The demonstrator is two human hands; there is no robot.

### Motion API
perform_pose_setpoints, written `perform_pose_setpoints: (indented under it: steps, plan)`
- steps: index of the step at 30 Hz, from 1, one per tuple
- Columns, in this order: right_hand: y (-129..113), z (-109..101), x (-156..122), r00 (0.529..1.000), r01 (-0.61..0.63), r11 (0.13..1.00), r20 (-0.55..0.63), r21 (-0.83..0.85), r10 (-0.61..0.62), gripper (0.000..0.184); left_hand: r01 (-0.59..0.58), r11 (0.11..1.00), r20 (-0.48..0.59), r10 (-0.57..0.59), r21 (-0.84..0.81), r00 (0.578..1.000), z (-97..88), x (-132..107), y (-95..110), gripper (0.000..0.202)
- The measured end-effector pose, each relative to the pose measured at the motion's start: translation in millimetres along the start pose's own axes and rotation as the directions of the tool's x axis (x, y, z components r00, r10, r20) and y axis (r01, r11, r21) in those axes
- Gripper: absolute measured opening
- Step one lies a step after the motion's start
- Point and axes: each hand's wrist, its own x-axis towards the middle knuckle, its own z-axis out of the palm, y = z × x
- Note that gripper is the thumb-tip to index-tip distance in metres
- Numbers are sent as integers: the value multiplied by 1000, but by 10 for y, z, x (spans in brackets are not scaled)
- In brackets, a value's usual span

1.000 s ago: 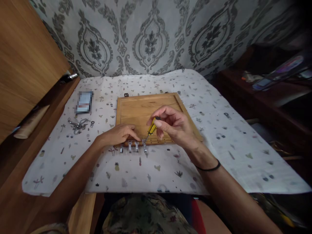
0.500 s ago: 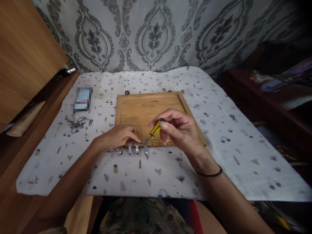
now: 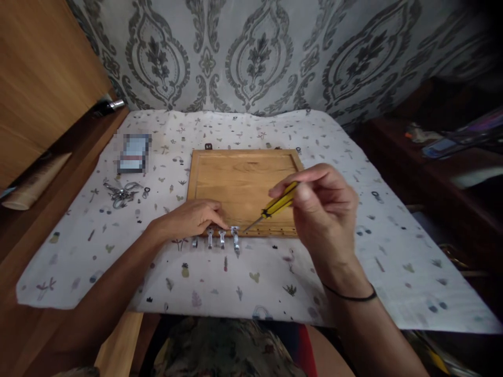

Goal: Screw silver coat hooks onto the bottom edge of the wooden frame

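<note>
A wooden framed board (image 3: 239,183) lies flat on the patterned cloth, with small dark holes along its near edge. Several silvery metal hooks (image 3: 222,239) hang over that edge, toward the left. My left hand (image 3: 196,217) rests on the near left corner, fingers bent, fingertips against the plate of the rightmost hook (image 3: 236,241). Between thumb and fingers, my right hand (image 3: 326,220) grips a yellow and black screwdriver (image 3: 280,203). Its tip points down left, just right of that hook's plate and apart from it. The palm covers the board's near right corner.
On the left of the cloth (image 3: 220,288) lie a pile of metal hooks (image 3: 122,193) and a blurred-out phone-like object (image 3: 134,153). A wooden cabinet (image 3: 43,78) stands at the left. A dark red surface (image 3: 416,162) with assorted items is at the right.
My right hand has drawn back to the right, lifting the screwdriver's tip off the rightmost hook. My left hand stays at the hook. The view has shifted slightly.
</note>
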Motion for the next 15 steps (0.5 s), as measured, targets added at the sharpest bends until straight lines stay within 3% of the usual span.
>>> perform_pose_setpoints:
  steps: [2,4,7,11,15]
  plan:
    - [-59,-67,17,1000,17,998,20,-54,-16,27,-9,1000,-9,9,-6,1000,8,-7,-10,51]
    - [-65,-127,27,986,-53,990,148,-129,72,28,-14,1000,-13,14,-14,1000,7,-11,-8,48]
    - [49,-167,4,896,-92,926,375,-366,238,28,-14,999,-7,14,-37,1000,-9,-10,22,46]
    - [300,-139,-78,778,88,784,534,-614,331,14,-18,999,-3,18,-47,1000,-32,-14,62,47]
    - [477,-89,-134,759,191,736,573,-649,309,15,-29,998,6,29,-48,1000,-38,-22,63,48]
